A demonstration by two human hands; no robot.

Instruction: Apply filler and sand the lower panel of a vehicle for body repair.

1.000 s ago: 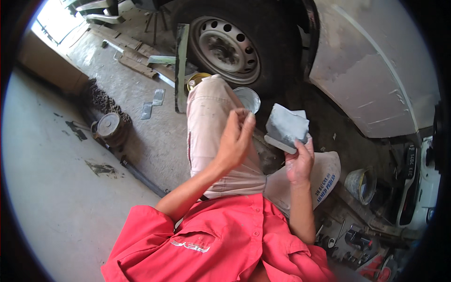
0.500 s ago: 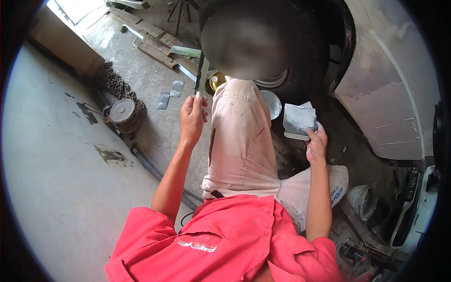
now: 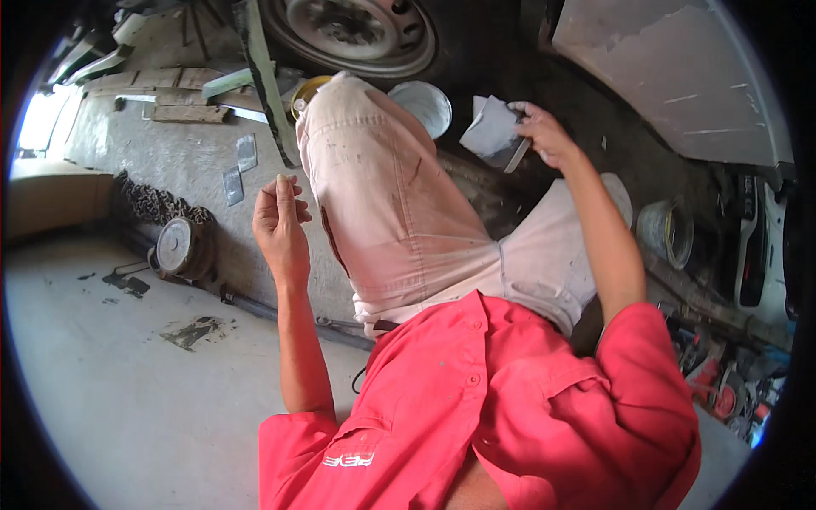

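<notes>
My right hand (image 3: 548, 136) grips a small stack of flat square plates (image 3: 493, 129), smeared with what looks like white putty. A grey plate with a pale edge shows at the bottom of the stack. To the left of my knee, my left hand (image 3: 282, 208) is raised with thumb and fingers pinched together. Anything between those fingertips is too small to make out. Just above them ends a long dark and green strip (image 3: 270, 89); whether the fingers touch it cannot be told.
A wheel (image 3: 353, 30) stands ahead, with a pale round tin (image 3: 423, 106) and a yellow can (image 3: 308, 93) before it. Two metal plates (image 3: 234, 184) lie on the floor near wooden boards (image 3: 191, 112). A car body panel (image 3: 671, 76) is at right, a bucket (image 3: 667, 231) below it.
My view has turned, bringing the wheel into sight. The right hand has gone up and tilted the plates. The left hand appears farther left, its fingers still pinched.
</notes>
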